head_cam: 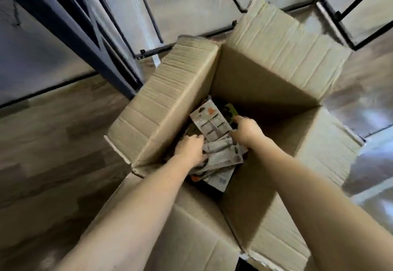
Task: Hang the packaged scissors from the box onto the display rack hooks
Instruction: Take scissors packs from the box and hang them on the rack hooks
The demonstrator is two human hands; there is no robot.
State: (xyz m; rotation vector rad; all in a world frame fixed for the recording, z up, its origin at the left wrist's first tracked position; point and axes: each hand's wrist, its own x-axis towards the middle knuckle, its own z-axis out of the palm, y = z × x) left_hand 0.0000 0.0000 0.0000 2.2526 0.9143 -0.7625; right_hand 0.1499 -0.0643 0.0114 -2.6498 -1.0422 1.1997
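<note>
**Head view, looking down into the box.** An open cardboard box (pixel 265 83) stood on a wood-patterned floor (pixel 53 143). Dark uprights of the display rack (pixel 70 30) crossed the upper left corner, just beside the box's left flap (pixel 165 100). Thin black rods (pixel 146 9) ran in front of pale wall panels (pixel 191 0) along the top. All four flaps were folded outward. The left flap rose beside the left forearm, and the near flap (pixel 191 228) lay beneath both forearms. The deep walls shaded the bottom of the box, and blur softened the print on its contents.

**Contents.** The packaged scissors (pixel 221 158) lay in a loose, overlapping heap at the bottom of the box, toward its left wall, with white card backs mostly uppermost. One of them, the top pack (pixel 210 124), was tilted up above the heap. Its card back faced the camera and bore an orange mark near the upper end.

**Hands.** The right hand (pixel 247 131) pinched the right edge of the top pack, fingers curled over it. The left hand (pixel 189 149) rested on the left side of the heap with its fingers bent down among the packs. Its fingertips touched the lower corner of the top pack. Whether the left hand gripped anything could not be told.
</note>
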